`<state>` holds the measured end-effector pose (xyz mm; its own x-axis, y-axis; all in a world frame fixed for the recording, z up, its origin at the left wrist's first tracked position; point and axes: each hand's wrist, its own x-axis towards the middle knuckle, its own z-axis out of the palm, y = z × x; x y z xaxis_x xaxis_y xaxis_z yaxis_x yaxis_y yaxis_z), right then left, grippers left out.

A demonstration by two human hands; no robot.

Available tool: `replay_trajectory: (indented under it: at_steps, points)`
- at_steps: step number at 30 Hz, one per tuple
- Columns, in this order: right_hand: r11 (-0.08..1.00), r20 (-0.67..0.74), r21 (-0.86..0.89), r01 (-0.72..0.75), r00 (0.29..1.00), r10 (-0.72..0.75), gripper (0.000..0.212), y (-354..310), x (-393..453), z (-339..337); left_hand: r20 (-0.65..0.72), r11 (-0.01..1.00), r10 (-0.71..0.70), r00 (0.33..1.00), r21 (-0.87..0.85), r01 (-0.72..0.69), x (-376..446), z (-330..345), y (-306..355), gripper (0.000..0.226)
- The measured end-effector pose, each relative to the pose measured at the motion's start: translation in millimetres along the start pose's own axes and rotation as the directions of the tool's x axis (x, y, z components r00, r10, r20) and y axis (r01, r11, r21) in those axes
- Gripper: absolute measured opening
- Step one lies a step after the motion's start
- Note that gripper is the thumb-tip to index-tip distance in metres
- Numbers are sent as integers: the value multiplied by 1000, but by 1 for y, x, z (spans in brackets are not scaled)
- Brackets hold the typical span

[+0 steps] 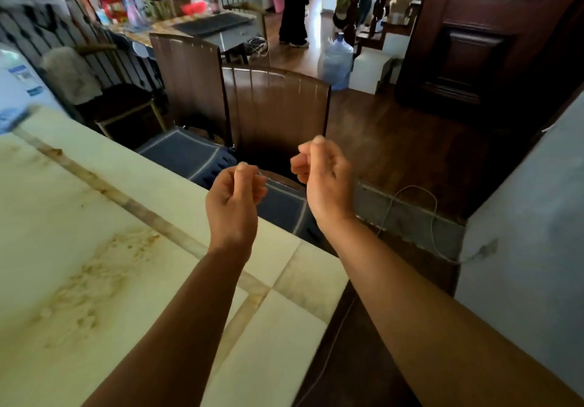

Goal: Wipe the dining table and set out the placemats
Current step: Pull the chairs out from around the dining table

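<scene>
The dining table has a cream marble top with brown inlay lines and a yellowish stained patch, and it fills the lower left. My left hand is raised over the table's far edge, palm toward me, fingers curled in with nothing in them. My right hand is raised just past the table's corner in the same pose, fingers curled and holding nothing. A blue item shows blurred at the table's far left edge. No placemat or cloth can be made out.
Two brown high-backed chairs with blue-grey seat cushions stand against the table's far side. A white cord lies on the dark wood floor. A water jug, a cluttered side table and a standing person are farther back.
</scene>
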<state>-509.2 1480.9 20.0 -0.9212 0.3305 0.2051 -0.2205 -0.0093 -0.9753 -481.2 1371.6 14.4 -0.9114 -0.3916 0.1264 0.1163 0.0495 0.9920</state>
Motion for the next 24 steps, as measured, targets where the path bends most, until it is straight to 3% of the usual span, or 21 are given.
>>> replay_trajectory:
  at_steps: [5,9,17,24]
  points:
    - [999,50,-21,-27,998,28,31,20,56,-13,-14,1000,5,1000,-19,-5,31,44,-14,24]
    - [999,116,-6,54,992,-52,31,37,123,-17,-40,999,21,999,-34,-22,72,95,-24,21]
    - [992,376,-65,105,924,-73,31,76,307,-39,-292,1000,8,956,8,-6,179,243,-25,15]
    - [990,516,-25,141,850,-108,30,82,411,-18,-439,998,29,898,59,-3,250,286,-23,16]
